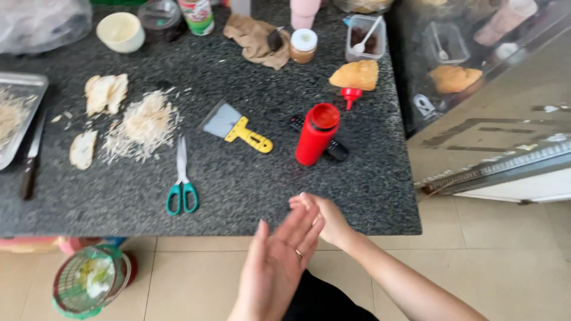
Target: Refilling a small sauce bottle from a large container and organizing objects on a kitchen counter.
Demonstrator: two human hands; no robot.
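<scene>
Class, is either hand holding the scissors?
No: the scissors lie alone on the counter, hands pressed together, empty.

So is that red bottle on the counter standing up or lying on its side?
Standing upright. The red bottle rests on its base on the dark counter, with its round red cap facing up toward the camera.

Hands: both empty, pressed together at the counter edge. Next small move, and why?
Probably reach the right hand forward to the red bottle. Both hands hold nothing; the left hand lies palm against the right, just off the counter edge. The bottle stands upright, the closest thing ahead of them; the scissors and scraper lie farther left.
</scene>
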